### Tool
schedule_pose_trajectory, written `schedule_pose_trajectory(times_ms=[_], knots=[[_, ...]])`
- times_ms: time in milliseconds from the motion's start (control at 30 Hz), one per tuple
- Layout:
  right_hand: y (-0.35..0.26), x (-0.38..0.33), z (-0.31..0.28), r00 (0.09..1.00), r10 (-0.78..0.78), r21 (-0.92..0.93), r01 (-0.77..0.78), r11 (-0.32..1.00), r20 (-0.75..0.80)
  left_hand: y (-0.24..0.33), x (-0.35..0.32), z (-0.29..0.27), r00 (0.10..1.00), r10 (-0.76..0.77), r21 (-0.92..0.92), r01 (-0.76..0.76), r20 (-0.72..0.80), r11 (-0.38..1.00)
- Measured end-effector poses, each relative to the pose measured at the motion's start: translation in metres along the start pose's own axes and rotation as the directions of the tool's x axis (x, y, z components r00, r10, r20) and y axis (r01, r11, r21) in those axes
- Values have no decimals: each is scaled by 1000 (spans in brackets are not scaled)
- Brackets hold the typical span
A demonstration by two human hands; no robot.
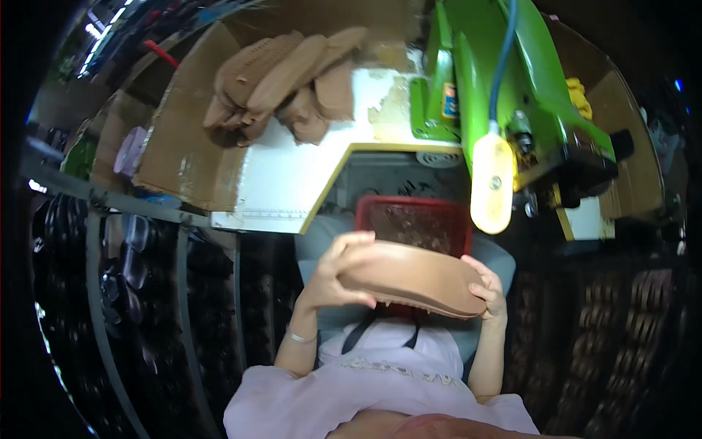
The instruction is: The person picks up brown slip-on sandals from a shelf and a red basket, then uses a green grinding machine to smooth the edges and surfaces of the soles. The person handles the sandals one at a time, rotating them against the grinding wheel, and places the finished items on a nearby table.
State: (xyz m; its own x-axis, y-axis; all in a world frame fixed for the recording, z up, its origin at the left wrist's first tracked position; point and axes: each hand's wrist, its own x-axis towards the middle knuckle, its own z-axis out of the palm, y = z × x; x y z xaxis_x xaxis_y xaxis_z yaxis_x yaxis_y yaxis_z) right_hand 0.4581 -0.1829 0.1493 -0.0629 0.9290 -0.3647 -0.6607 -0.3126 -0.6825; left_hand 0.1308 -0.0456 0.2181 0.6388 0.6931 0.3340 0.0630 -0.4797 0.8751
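Note:
A tan shoe sole [409, 274] with a thick curved side wall is held level in front of my lap. My left hand [333, 274] grips its left end, thumb low and fingers over the top edge. At the other end my right hand [491, 291] is closed round the sole. Small ragged bits show along its lower edge. Behind the sole, above my knees, is a red bin [468, 230] with scraps in it.
A green machine [537, 80] with a yellow lamp-like piece [491, 186] stands on the right of the white worktable [281, 175]. Brown shoe pieces [285, 80] lie piled at the table's back left, beside cardboard [186, 124]. Racks with metal bars [183, 293] flank me.

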Motion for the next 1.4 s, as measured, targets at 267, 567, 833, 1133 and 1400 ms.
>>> schedule_pose_trajectory(times_ms=[267,567,833,1133,1400], knots=[[56,-83,-7,797,-413,-131,398,908,-441,-2,69,154,896,-440,-861,264,53,435],[90,-64,30,988,-18,172,45,984,-156,31,136,149,891,-446,-552,413,80,724],[95,-81,35,961,-126,-50,117,992,-245,19,117,139,920,-385,-489,304,-73,818],[76,-103,2,871,-271,-96,254,962,-410,10,80,169,813,-217,-337,28,-540,941],[90,-118,-10,888,-239,-56,236,970,-393,21,101,164,954,-71,-229,2,-290,973]])
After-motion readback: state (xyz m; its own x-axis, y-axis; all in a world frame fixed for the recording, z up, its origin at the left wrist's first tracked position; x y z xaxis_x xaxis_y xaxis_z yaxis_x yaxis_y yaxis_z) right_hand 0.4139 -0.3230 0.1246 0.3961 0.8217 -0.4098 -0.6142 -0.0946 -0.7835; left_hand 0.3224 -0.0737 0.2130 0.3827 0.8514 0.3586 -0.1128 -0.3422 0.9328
